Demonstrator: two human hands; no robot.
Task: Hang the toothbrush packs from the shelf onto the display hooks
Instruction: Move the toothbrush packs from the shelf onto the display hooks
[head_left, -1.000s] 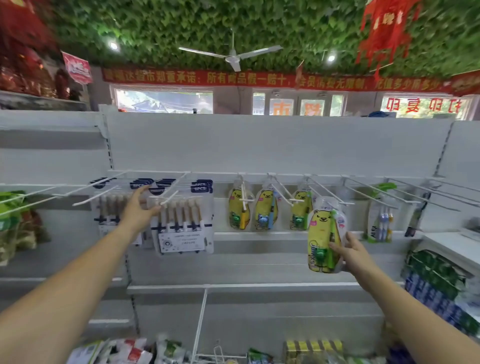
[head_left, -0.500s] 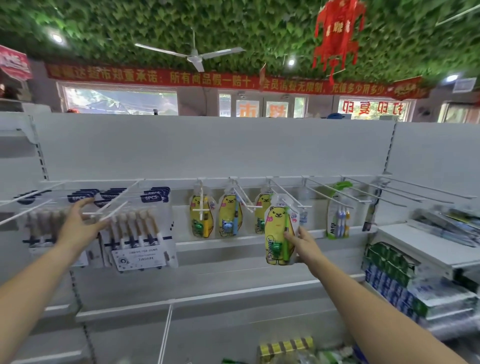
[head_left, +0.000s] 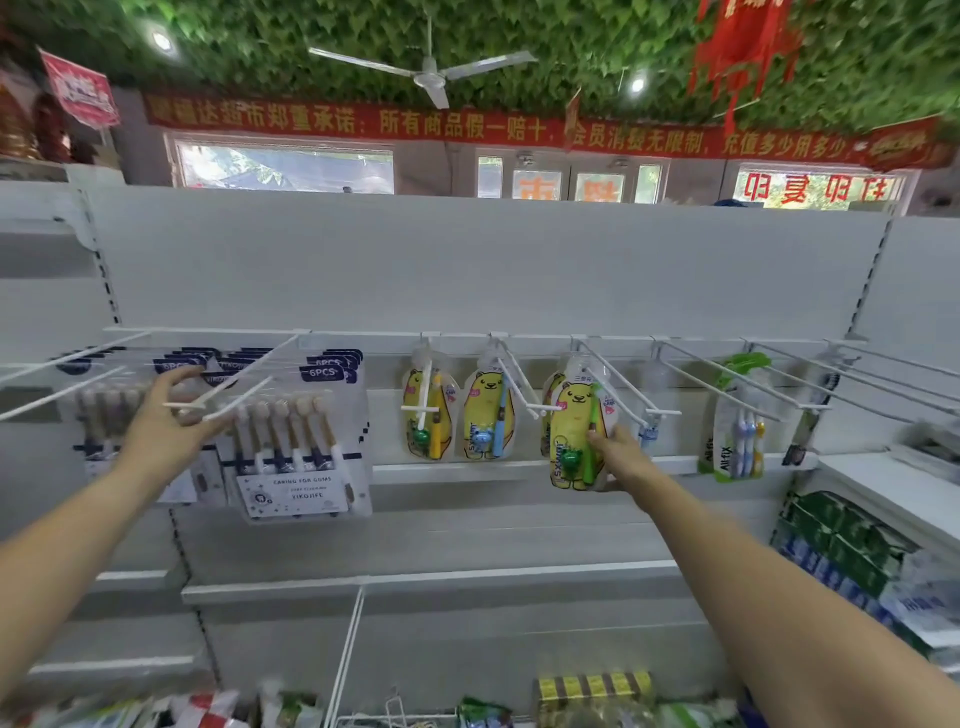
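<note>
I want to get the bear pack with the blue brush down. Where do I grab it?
Pinch the bear pack by its lower edge, coming from the front and below: it hangs flat from its top on a hook, whose arm crosses its upper half.

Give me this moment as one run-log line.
left hand: on 6PCS packs, grip unclear | right hand: holds yellow bear pack at display hook | on hook: cannot tell

Yellow bear toothbrush pack (head_left: 574, 415), green brush inside, upright at a white display hook (head_left: 631, 395); blue-brush pack (head_left: 485, 418) and yellow-brush pack (head_left: 428, 415) hang just to its left.
</note>
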